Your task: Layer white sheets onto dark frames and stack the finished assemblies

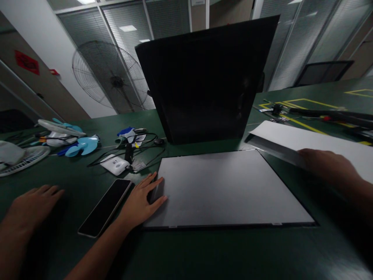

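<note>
A matte, pale-grey panel [227, 190], thinly rimmed in black, lies flat, well in from the far edge of the green tabletop [221, 254]. The left hand [141, 200] spreads open on its left border; the right hand [329, 165] grips a white sheet [294, 136].

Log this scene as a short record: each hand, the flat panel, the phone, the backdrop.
Left hand: open, fingers spread at the left end of the flat panel
Right hand: holding a white sheet
Another person's hand: far left, on or just above the green table
Panel position: flat, grey face up
Phone: lying left of the panel, screen dark
Backdrop: large dark panel, caged fan
</note>
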The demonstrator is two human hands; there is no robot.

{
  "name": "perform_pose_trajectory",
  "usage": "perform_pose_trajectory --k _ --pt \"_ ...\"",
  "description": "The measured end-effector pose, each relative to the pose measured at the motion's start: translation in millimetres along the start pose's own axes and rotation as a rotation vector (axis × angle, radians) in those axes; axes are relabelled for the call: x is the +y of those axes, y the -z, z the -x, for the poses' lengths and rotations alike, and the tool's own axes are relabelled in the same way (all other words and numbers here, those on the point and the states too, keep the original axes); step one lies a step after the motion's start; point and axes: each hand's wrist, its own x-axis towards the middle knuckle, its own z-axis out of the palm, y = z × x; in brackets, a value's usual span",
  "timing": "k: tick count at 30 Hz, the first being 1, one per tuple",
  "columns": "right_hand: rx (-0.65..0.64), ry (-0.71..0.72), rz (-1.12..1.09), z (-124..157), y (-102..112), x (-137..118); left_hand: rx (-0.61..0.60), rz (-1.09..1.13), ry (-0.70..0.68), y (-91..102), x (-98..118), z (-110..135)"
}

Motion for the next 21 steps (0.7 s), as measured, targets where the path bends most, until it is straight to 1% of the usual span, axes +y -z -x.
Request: perform_pose_trajectory --k 2,4,10,12,13,15,17,19,21 --pt "-0.045 -0.039 0.037 5 9 -7 0.002 -0.004 -0.001 0.6 0 0" --pt "-0.059 -0.084 0.058 9 17 -14 0.003 -0.012 0.0 0.6 0 0" --pt "0.005 -0.194 0.049 20 30 -35 0.013 -0.036 -0.015 -2.7 -3 0" --pt "0.044 -0.194 0.051 25 36 -44 0.025 -0.035 -0.017 -3.9 -5 1" --pt "0.059 -0.163 0.051 28 39 -50 0.03 -0.033 -0.018 -4.3 -5 1" --pt "0.048 -0.032 0.054 38 46 -65 0.036 -0.029 -0.022 -4.3 -5 2" --pt "-0.017 0.152 0.041 51 50 -85 0.04 -0.025 -0.028 -3.8 -5 2" --pt "-0.089 0.347 -0.029 68 50 -106 0.041 -0.02 -0.03 -3.0 -4 2" --pt "-0.145 0.513 -0.118 85 47 -128 0.037 -0.015 -0.023 -2.4 -3 2"
